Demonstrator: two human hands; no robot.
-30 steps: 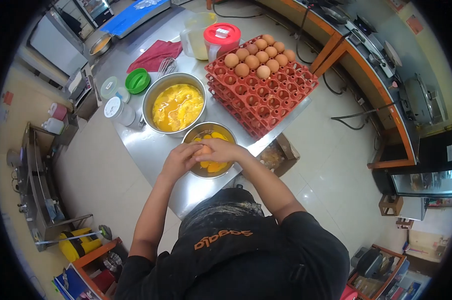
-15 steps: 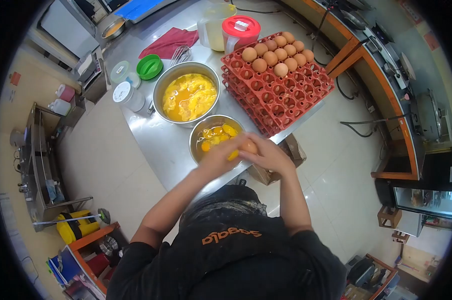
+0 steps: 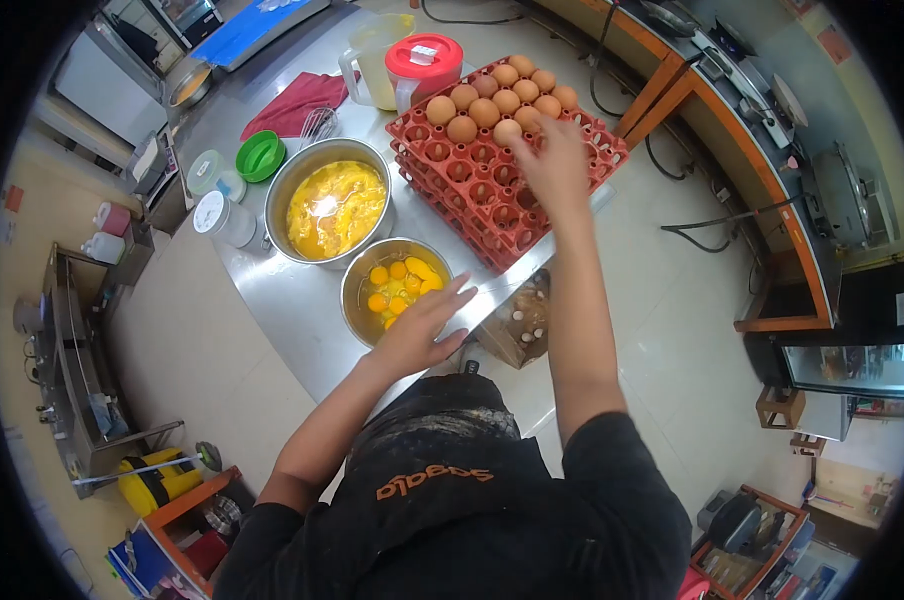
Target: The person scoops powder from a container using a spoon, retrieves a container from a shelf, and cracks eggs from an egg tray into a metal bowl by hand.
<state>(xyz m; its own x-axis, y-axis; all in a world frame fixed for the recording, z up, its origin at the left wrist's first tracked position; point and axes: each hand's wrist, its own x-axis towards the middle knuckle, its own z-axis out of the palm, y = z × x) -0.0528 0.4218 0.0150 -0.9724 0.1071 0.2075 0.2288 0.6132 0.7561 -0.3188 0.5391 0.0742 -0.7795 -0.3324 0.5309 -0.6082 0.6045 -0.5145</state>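
Observation:
My right hand (image 3: pixel 555 165) reaches over the stacked red egg trays (image 3: pixel 502 215), fingers apart beside the nearest brown egg (image 3: pixel 507 132); no egg is in its grasp. Several brown eggs fill the far part of the top tray. My left hand (image 3: pixel 422 332) hovers at the near right rim of a small metal bowl (image 3: pixel 348 300), fingers spread and holding nothing. Several yolks (image 3: pixel 398 305) lie in that bowl. Behind it, a larger metal pot (image 3: pixel 274 215) contains yellow beaten egg (image 3: pixel 337 210).
A whisk (image 3: pixel 319 125), a green lid (image 3: pixel 260 156), white-lidded containers (image 3: pixel 234 225), a red cloth (image 3: pixel 297 104) and a red-lidded jug (image 3: pixel 424 62) stand around the pot. Below the table's right edge sits a cardboard box (image 3: pixel 517 340) with eggshells.
The egg that was between my hands is gone from them. My right hand has moved up and right to the tray; my left hand has opened beside the small bowl.

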